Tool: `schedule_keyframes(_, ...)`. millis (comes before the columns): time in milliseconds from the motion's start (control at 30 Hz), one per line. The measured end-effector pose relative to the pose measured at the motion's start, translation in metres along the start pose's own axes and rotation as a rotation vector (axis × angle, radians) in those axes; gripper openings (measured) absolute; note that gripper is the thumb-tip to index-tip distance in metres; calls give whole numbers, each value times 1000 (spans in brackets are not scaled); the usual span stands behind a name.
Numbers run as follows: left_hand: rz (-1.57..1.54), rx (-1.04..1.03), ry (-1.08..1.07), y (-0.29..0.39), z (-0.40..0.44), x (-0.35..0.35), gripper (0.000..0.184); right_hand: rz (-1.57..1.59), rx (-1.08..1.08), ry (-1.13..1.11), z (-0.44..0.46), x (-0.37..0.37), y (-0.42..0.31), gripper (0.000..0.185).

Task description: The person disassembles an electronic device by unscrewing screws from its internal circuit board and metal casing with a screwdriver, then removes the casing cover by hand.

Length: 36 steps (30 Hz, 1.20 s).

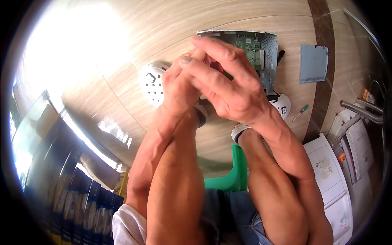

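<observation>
Both my hands are raised close together in front of an opened metal case with a green circuit board (248,40). My left hand (181,83) has its fingers bent, and my right hand (234,79) reaches across them with its fingers curved. Something small and red (216,65) shows between the hands; most of it is hidden, and which hand holds it is unclear. The case's perforated side wall (268,59) stands to the right of my right hand.
A grey metal panel (313,63) and a green-handled screwdriver (300,112) lie on the floor to the right. White perforated shoes (153,83) flank the case. A green stool (232,175) is beneath me. White drawers (330,175) stand lower right, packaged goods (81,208) lower left.
</observation>
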<state>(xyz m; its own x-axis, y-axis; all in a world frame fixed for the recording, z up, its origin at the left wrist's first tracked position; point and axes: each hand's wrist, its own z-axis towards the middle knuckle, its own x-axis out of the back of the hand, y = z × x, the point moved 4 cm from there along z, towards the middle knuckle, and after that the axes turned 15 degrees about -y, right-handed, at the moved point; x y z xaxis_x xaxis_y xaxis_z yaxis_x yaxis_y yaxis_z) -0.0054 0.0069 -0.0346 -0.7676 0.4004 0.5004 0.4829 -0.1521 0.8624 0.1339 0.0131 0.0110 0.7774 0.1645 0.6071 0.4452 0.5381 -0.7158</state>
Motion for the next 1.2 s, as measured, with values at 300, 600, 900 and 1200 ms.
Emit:
schedule_keyframes(300,341,62,87,-12,-9,2,49,-270,6,-17,11,-5,7,34)
schedule_keyframes(600,-135,502,-223,-31,-22,-17,53,-88,68,-199,15,-2,40,48)
schedule_keyframes(900,-5,550,-235,-25,-20,-23,49,-189,142,-477,27,27,30,40)
schedule_keyframes(1200,-157,599,-263,-32,-20,-29,53,-102,66,-572,18,20,23,23)
